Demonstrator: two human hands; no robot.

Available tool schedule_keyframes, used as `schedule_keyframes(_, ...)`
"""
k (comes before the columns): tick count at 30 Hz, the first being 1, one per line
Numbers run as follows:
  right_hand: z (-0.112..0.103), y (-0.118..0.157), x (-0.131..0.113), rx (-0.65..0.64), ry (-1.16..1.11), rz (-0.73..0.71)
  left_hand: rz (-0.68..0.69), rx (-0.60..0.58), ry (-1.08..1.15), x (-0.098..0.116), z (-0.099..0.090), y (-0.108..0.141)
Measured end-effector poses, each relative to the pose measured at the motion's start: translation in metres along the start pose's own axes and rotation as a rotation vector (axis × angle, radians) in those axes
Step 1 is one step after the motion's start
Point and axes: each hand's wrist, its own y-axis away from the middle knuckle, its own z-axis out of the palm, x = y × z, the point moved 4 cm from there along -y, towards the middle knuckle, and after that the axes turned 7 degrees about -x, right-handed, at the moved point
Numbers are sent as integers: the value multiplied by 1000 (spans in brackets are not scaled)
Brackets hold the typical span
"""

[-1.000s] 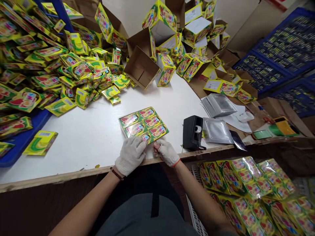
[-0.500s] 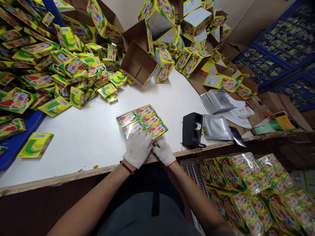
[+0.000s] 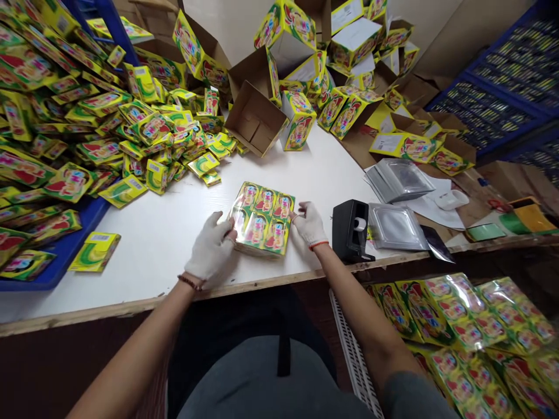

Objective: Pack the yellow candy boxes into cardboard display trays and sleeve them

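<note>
A clear-topped pack of small crayon boxes (image 3: pixel 262 218), yellow and green with bright lettering, lies on the white table in front of me. My left hand (image 3: pixel 212 247), in a white knit glove with bare fingertips, holds the pack's left edge. On the opposite edge my right hand (image 3: pixel 310 224), gloved the same way, has its thumb and fingers bent against the side. The pack sits between both hands. A black tape dispenser (image 3: pixel 350 231) with a white roll core stands just right of my right hand.
Loose small boxes pile up at the left (image 3: pixel 152 128), some in a blue tray (image 3: pixel 82 233). Printed cartons (image 3: pixel 257 119) stand at the back. Clear plastic lids (image 3: pixel 397 227) lie beyond the dispenser. Below the table edge at right, a white crate (image 3: pixel 351 343) stands beside finished-looking packs (image 3: pixel 469 331).
The pack has turned and shifted slightly right and closer to square with the table edge. My hands have moved apart from its front corner to its left and right edges.
</note>
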Motion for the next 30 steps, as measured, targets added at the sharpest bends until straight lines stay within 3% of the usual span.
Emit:
schedule_keyframes(3, 4, 3, -20, 33, 310, -292, 91, 111, -75, 24, 14, 45)
schedule_keyframes(6, 19, 32, -29, -57, 562, -467, 185, 171, -254, 48, 18, 62)
schedule_keyframes(8, 26, 53, -29, -56, 634, -503, 288, 124, -341, 60, 20, 55)
schedule_keyframes(11, 27, 80, -25, -58, 605, -517, 435, -52, -372, 71, 27, 34)
schedule_keyframes(13, 17, 94, -22, -128, 500, -562, 485, -112, -393, 75, 32, 23)
schedule_keyframes(15, -8, 107, -17, -165, 348, -579, 521, -116, -410, 76, 35, 18)
schedule_keyframes(17, -52, 115, -3, -22, 261, -486, 549, -98, -392, 74, 36, 16)
schedule_keyframes(20, -131, 122, 30, 421, 324, -166, 569, -54, -342, 68, 37, 16)
schedule_keyframes(22, -164, 119, 55, 469, 336, 55, 592, -16, -350, 67, 37, 16)
schedule_keyframes(24, -174, 109, 74, 325, 287, 172, 618, 23, -397, 68, 37, 17)
schedule_keyframes(26, -172, 101, 82, 207, 231, 190, 636, 54, -450, 70, 36, 17)
schedule_keyframes(30, -168, 106, 80, 263, 158, 197, 639, 63, -472, 72, 35, 17)
